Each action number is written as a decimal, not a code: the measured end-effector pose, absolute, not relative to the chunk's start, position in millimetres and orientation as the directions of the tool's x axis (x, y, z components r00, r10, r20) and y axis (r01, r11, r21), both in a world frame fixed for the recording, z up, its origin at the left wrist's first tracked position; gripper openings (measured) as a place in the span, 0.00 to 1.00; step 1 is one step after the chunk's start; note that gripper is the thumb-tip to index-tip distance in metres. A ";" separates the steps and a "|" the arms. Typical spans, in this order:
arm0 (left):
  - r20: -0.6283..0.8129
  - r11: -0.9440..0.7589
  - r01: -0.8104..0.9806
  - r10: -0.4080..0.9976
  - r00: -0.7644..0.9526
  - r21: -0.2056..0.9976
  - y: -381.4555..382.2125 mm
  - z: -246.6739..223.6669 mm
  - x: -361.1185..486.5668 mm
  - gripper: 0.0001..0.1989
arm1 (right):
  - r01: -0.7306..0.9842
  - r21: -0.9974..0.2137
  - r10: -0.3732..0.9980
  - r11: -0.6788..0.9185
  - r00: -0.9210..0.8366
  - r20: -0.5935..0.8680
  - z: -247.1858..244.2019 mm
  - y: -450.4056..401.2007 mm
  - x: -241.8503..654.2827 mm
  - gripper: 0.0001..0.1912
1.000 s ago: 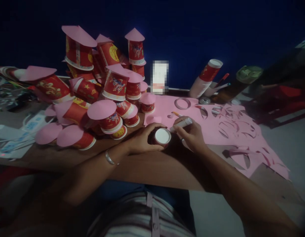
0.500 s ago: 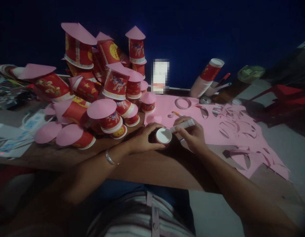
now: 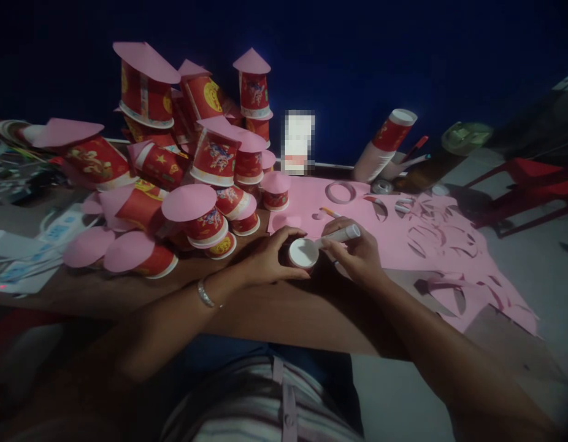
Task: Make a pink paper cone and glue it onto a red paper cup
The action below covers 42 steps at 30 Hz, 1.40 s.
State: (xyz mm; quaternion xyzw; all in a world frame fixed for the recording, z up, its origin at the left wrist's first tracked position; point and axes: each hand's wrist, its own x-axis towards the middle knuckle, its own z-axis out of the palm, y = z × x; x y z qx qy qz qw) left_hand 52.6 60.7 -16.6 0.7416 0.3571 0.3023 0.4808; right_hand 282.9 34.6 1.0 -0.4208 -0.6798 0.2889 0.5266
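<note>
My left hand (image 3: 270, 258) is curled round the side of a small paper cup (image 3: 303, 253) near the table's front edge; the cup's pale round end faces up. In my right hand (image 3: 357, 252) is a white tube (image 3: 341, 236), pinched between thumb and fingers. The tube's narrow end is at the right side of the cup's rim; whether it touches the rim is too small to tell. Just behind my hands lies pink paper (image 3: 307, 196), with an orange-tipped pen or brush (image 3: 329, 212) on it.
Red cups with pink cone tops (image 3: 189, 202) are piled at the left. A stack of cups (image 3: 387, 138) leans at the back right, beside pens. Cut pink scraps (image 3: 445, 233) spread rightward. A power strip (image 3: 49, 239) lies far left, a red stool (image 3: 532, 178) stands far right.
The cup has shifted very slightly left, and the tube in my right hand has moved slightly left and down with it. The pile and the paper are unchanged.
</note>
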 end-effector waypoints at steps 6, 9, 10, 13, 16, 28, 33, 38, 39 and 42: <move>0.049 -0.216 0.244 0.833 0.551 0.945 58.5 -14.5 52.6 0.37 | 0.304 -0.825 0.876 0.477 -0.087 0.475 4.1 35.4 282.4 0.05; 0.057 -0.228 0.245 0.831 0.554 0.942 58.8 -13.4 51.9 0.37 | 0.335 -0.819 0.881 0.466 -0.090 0.465 5.2 35.1 282.5 0.05; 0.057 -0.229 0.245 0.830 0.555 0.942 58.9 -13.3 51.6 0.37 | 0.346 -0.818 0.885 0.459 -0.090 0.458 5.1 35.1 282.4 0.06; 0.043 -0.226 0.264 0.829 0.557 0.938 59.3 -13.7 51.1 0.36 | 0.364 -0.823 0.895 0.437 -0.081 0.439 3.2 35.9 281.8 0.06; 0.046 -0.230 0.268 0.832 0.553 0.935 59.2 -13.8 51.1 0.36 | 0.323 -0.855 0.910 0.405 -0.047 0.413 1.0 37.9 281.8 0.07; 0.071 -0.287 0.277 0.801 0.595 0.917 58.8 -4.6 47.8 0.31 | 0.265 -0.848 0.883 0.459 -0.031 0.468 1.7 35.6 282.2 0.09; 0.061 -0.296 0.295 0.792 0.607 0.908 58.8 -1.7 47.2 0.31 | 0.257 -0.857 0.893 0.447 -0.068 0.445 4.6 35.7 282.9 0.08; 0.061 -0.316 0.316 0.787 0.614 0.894 60.2 -2.4 46.1 0.31 | 0.308 -0.853 0.906 0.420 -0.083 0.416 2.8 38.3 282.6 0.09; 0.062 -0.319 0.318 0.786 0.615 0.893 60.4 -2.4 45.9 0.31 | 0.303 -0.860 0.910 0.411 -0.076 0.408 2.1 39.1 282.4 0.09; 0.063 -0.322 0.322 0.788 0.612 0.891 60.2 -1.0 45.3 0.31 | 0.237 -0.909 0.936 0.344 -0.007 0.352 -0.1 42.2 282.6 0.11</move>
